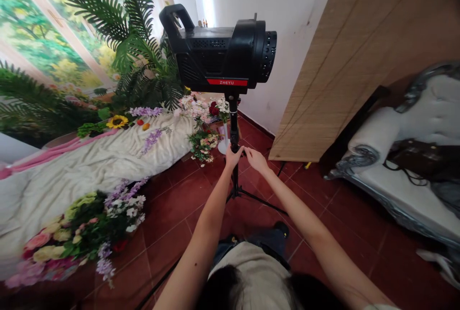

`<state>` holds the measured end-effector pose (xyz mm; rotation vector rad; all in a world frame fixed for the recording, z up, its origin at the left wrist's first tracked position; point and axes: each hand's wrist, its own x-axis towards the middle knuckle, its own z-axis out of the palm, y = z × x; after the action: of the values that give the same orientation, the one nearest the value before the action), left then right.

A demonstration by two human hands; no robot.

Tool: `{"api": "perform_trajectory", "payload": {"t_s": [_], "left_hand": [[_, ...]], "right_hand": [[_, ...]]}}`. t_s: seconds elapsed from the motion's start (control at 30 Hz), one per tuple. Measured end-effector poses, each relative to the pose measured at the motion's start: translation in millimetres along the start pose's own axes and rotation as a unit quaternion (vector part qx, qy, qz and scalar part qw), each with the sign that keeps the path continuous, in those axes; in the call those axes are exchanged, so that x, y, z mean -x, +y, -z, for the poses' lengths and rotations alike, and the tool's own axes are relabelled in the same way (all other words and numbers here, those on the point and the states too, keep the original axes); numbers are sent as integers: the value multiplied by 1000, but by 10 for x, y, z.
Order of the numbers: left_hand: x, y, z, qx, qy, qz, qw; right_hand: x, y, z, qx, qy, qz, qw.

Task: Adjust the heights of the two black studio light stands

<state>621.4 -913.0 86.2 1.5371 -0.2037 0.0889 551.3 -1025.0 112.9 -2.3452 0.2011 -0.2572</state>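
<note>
A black studio light (212, 56) with a top handle and a red ZHEYU label is mounted upright on a black light stand (234, 123). My left hand (233, 157) is closed around the stand's pole, below the lamp. Just to the right of the pole, my right hand (256, 159) has its fingers bent and pressed together, close against the left thumb. What those fingertips pinch is hidden, though they are at the side of the pole. The stand's legs (260, 200) spread over the red tiled floor below my hands.
At left a bed-like surface with a cream blanket (158, 144) carries artificial flowers (89, 223). Palm fronds (136, 41) rise behind the lamp. A woven blind panel (323, 75) leans at right, near a white tufted sofa (377, 130) with a dark bag (424, 159). A cable (158, 283) crosses the floor.
</note>
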Motion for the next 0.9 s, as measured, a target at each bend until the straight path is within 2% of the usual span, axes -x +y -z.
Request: {"api": "perform_trajectory", "payload": {"t_s": [0.13, 0.23, 0.33, 0.5, 0.63, 0.77, 0.9], "left_hand": [[-5, -32, 9, -2, -12, -4, 1000], [-14, -44, 11, -18, -6, -13, 1000], [-17, -35, 8, -30, 5, -19, 999], [-12, -6, 11, -36, 14, -17, 999], [-9, 5, 15, -13, 12, 3, 1000], [-16, 8, 14, -2, 7, 6, 1000], [-38, 17, 27, -3, 6, 7, 1000]], "right_hand": [[-135, 52, -98, -113, -43, -70, 990], [-192, 64, -134, -246, -95, -143, 954], [-201, 53, -132, -394, -139, -209, 884], [-201, 12, -96, -574, -234, -285, 731], [-172, -35, -51, -673, -254, -305, 624], [-109, -77, -30, -738, -243, -287, 560], [-97, -124, -85, -775, -197, -280, 531]]}}
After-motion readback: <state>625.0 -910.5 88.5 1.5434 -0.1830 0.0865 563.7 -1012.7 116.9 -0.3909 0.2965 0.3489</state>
